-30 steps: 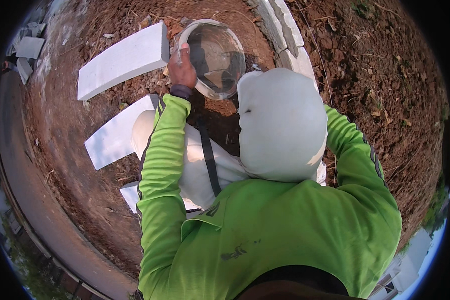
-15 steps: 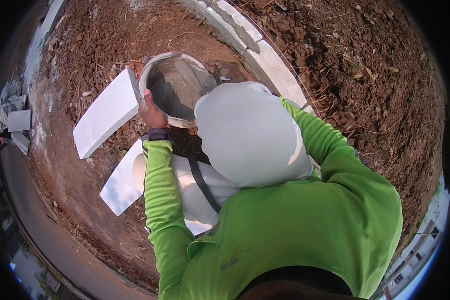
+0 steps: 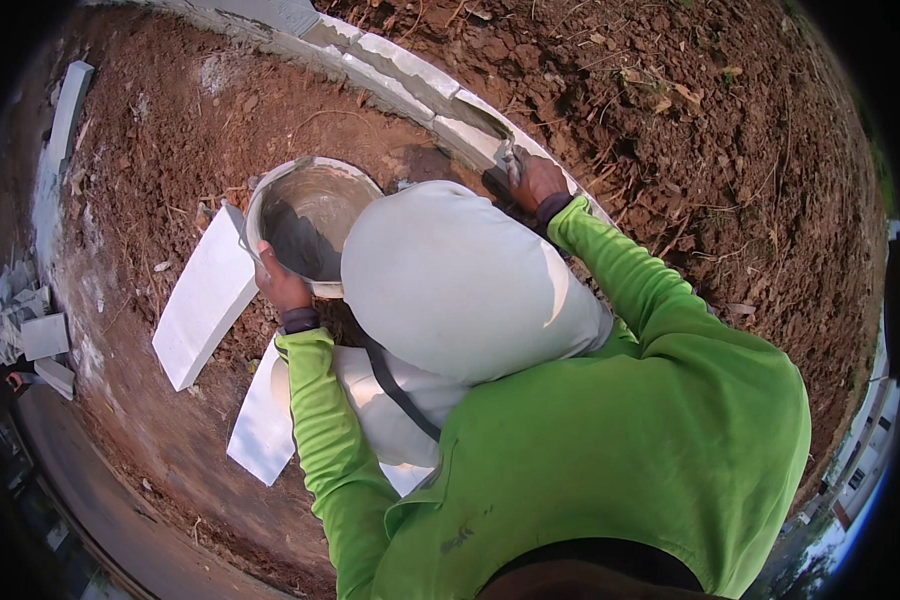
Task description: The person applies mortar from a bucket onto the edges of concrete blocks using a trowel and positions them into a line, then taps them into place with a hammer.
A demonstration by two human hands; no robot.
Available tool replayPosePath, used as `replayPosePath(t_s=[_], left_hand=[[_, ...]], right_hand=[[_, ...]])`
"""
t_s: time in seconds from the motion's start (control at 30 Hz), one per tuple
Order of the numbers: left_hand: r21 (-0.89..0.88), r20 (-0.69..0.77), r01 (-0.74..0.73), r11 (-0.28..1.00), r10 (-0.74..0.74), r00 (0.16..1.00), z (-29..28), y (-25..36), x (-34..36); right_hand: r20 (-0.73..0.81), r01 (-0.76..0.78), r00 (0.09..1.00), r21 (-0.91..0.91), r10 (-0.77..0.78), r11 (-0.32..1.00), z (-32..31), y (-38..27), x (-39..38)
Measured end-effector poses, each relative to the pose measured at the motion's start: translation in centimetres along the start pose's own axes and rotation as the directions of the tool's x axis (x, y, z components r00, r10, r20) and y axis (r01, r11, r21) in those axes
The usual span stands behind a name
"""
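Observation:
My left hand [image 3: 282, 282] is closed on the rim of a round bucket [image 3: 355, 180] with grey, wet-looking mix inside. My right hand [image 3: 538, 185] is wrapped round a small metal tool, apparently a trowel [image 3: 512, 162], at the near side of a curving row of white blocks [image 3: 400, 75] with grey material in its joints. Between my two arms, my white-clad bent knee [image 3: 460, 280] hides part of the bucket and the ground. A dark strap crosses the white fabric below it.
Loose white slabs [image 3: 200, 295] lie left of the bucket and beside my leg [image 3: 260, 420]. Grey and white pieces [image 3: 45, 335] are piled at the far left near a paved path [image 3: 100, 480]. Broken red-brown soil [image 3: 730, 180] lies beyond the block row.
My right hand has come out from behind my knee, holding the tool at the blocks. The view has shifted, so the bucket and slabs sit lower and further left.

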State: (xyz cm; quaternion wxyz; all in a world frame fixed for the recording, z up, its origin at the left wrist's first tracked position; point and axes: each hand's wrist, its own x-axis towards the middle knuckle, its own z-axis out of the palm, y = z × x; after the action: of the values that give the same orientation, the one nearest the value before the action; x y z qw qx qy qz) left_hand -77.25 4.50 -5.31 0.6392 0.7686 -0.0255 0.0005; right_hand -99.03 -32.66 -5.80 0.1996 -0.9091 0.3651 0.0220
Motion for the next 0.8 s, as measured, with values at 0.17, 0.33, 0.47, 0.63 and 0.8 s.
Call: replayPosePath(t_s=[0.17, 0.33, 0.47, 0.63, 0.8], left_hand=[[0.109, 0.019, 0.007, 0.994, -0.009, 1.0, -0.3, 0.7, -0.2], [0.183, 0.042, -0.054, 0.982, 0.047, 0.998, -0.5, 0.1, 0.1], [0.221, 0.039, -0.071, 0.973, 0.064, 0.997, -0.7, -0.5, 0.2], [0.215, 0.063, -0.056, 0.975, 0.043, 0.997, -1.3, -1.8, 0.4], [0.215, 0.022, -0.05, 0.975, 0.046, 0.999, -0.6, -1.7, 0.6]], right_hand=[[0.033, 0.001, 0.999, -0.019, -0.001, 1.0, 0.1, 1.1, -2.2], [0.038, -0.021, 0.999, -0.016, 0.021, 1.0, -0.1, 1.8, -3.9], [0.026, -0.043, 0.999, -0.052, 0.045, 0.998, -0.3, 3.2, -6.0], [-0.02, 0.011, 1.0, 0.002, -0.011, 1.0, -0.6, 3.8, -8.1], [-0.007, 0.174, 0.985, 0.11, -0.175, 0.978, -0.8, 2.2, -6.9]])
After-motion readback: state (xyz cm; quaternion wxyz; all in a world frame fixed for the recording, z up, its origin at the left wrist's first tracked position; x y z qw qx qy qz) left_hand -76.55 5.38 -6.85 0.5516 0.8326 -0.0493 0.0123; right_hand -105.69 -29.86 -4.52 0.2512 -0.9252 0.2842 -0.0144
